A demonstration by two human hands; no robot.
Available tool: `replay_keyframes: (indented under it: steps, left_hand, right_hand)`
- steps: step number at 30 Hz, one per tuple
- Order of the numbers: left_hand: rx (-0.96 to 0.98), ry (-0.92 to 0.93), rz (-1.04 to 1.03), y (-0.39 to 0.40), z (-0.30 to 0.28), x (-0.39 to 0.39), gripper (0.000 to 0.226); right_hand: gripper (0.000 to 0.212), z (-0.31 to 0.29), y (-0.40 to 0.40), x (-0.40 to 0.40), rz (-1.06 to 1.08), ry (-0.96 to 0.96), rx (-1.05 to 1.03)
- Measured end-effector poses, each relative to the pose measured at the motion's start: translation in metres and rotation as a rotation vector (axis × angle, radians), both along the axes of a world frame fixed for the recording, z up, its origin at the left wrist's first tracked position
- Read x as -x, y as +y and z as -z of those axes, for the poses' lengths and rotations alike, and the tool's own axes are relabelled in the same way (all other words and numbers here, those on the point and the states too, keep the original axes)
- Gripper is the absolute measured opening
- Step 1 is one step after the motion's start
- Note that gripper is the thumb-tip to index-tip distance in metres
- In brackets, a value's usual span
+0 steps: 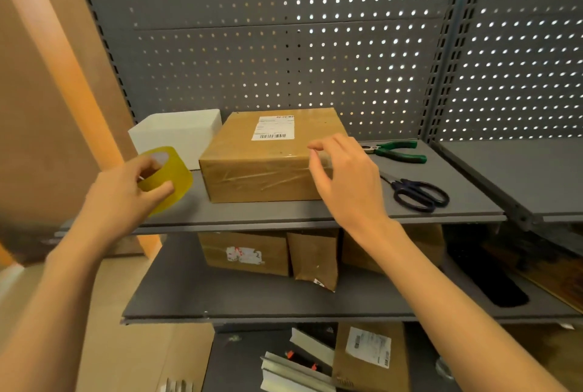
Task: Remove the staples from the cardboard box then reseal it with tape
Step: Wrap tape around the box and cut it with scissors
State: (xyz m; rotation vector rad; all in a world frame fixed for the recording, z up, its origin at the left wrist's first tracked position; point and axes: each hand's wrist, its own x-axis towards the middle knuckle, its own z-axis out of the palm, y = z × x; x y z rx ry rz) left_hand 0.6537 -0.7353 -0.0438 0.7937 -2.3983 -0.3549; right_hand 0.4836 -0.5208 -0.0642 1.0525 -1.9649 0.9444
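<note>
A brown cardboard box (265,155) with a white shipping label and clear tape across its front face sits on the upper grey shelf (284,213). My left hand (126,193) grips a yellow roll of tape (168,178) just left of the box, fingers through its core. My right hand (344,177) hovers at the box's front right corner with fingers loosely curled, holding nothing that I can see. Green-handled pliers (397,152) and dark-handled scissors (416,194) lie on the shelf right of the box.
A white box (179,136) stands behind the tape roll, against the cardboard box's left side. Pegboard backs the shelves. The lower shelf (252,300) holds brown parcels (249,252). More boxes and metal strips lie below. An orange panel rises at the left.
</note>
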Motion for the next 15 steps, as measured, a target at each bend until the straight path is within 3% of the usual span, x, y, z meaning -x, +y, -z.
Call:
replay_keyframes:
  steps: [2,15]
  left_hand:
    - [0.028,-0.037,-0.004,-0.017,0.007,0.001,0.023]
    - [0.114,-0.171,0.018,-0.060,0.040,0.006,0.020]
  right_hand:
    - [0.016,0.000,-0.009,-0.005,0.010,0.003,0.011]
    - [0.020,0.012,-0.036,-0.021,0.061,-0.033,-0.079]
